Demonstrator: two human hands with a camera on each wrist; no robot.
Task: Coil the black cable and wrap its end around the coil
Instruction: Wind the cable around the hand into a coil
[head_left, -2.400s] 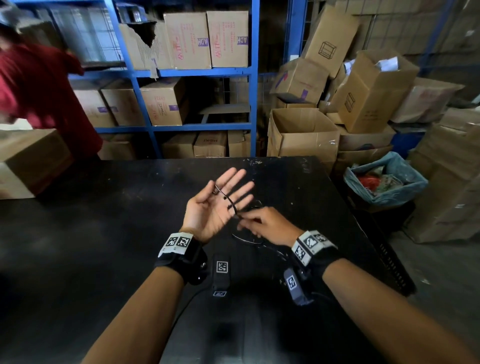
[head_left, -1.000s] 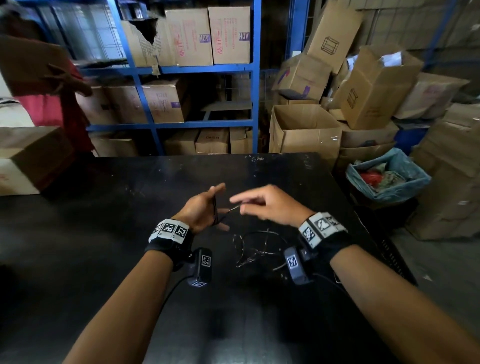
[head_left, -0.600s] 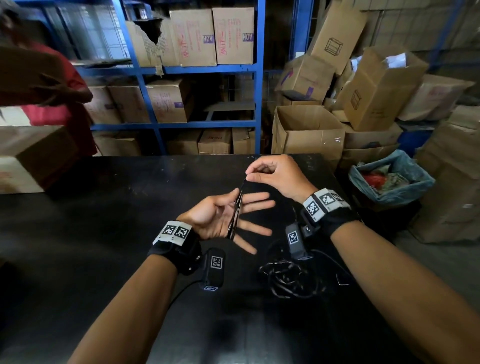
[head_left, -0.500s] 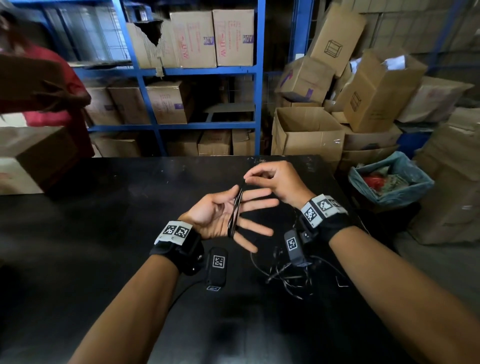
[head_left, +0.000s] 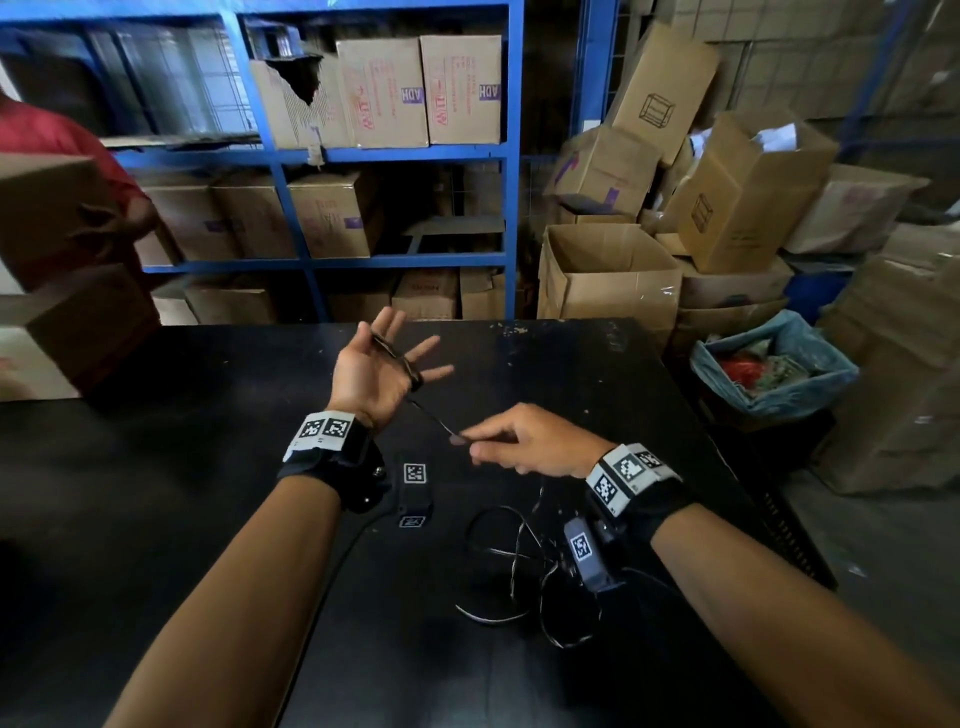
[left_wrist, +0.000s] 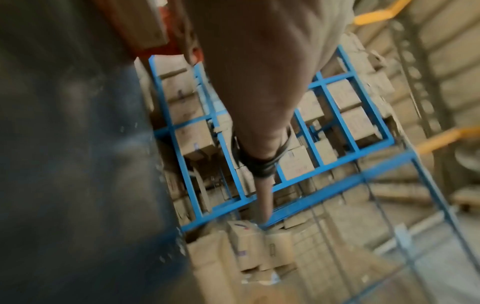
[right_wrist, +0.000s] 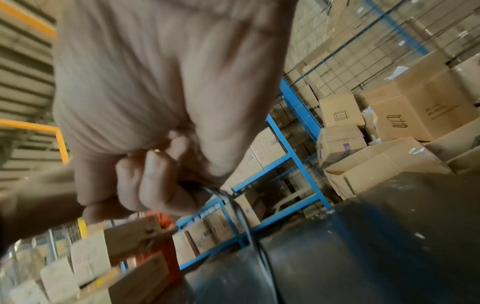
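The thin black cable (head_left: 402, 364) is wound in several turns across my left hand (head_left: 382, 366), which is raised palm up over the black table (head_left: 208, 467) with fingers spread straight. In the left wrist view the turns of the cable (left_wrist: 262, 162) ring the hand near the finger bases. From the coil a taut strand runs down right to my right hand (head_left: 511, 441), which pinches it between thumb and fingers. The right wrist view shows the curled fingers (right_wrist: 155, 181) with the cable (right_wrist: 241, 214) leaving them. The rest of the cable lies in loose loops (head_left: 524, 566) on the table under my right wrist.
A person in a red shirt (head_left: 47, 140) holds a cardboard box (head_left: 47, 208) at the far left. Blue shelving (head_left: 511, 156) with cartons stands behind the table. Open boxes (head_left: 608, 270) and a blue-lined waste bin (head_left: 774, 369) crowd the right side.
My right hand has swung from above the left fingers down to the near right, pulling the strand across the palm. My left hand rose and tilted back. Loose loops on the table shifted.
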